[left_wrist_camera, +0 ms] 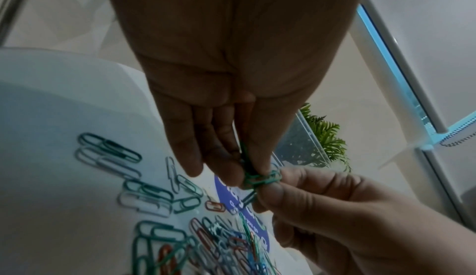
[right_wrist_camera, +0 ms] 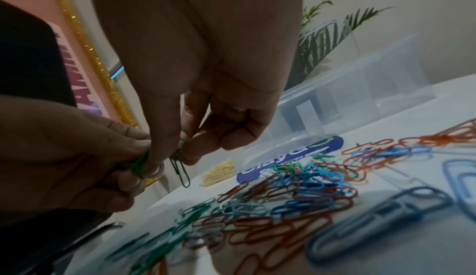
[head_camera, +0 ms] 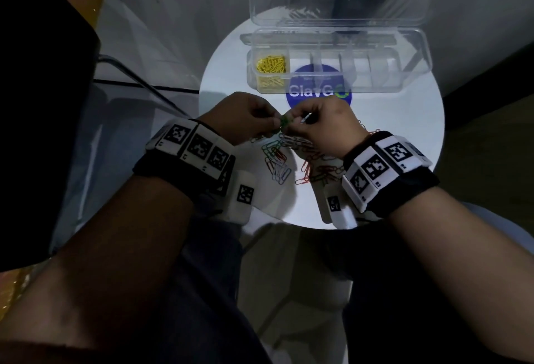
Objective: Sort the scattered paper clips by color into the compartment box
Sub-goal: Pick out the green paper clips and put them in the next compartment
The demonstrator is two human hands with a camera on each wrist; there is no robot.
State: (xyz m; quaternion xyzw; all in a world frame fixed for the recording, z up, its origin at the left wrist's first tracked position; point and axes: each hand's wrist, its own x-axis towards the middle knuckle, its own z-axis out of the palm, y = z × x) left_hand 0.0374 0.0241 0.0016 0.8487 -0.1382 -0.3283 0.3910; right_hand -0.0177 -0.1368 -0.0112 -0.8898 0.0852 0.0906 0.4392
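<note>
Green clips, seemingly between both hands

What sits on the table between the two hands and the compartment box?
In the head view, only the round blue logo sticker on the white table lies between the hands and the compartment box; no clips lie there.

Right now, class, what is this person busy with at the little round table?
The person is sorting paper clips by colour. Both hands meet above the table: the left hand and the right hand pinch a small bunch of green clips between them. The compartment box stands open behind; only its leftmost section is filled, with yellow clips. A mixed pile of clips still lies unsorted.
</note>
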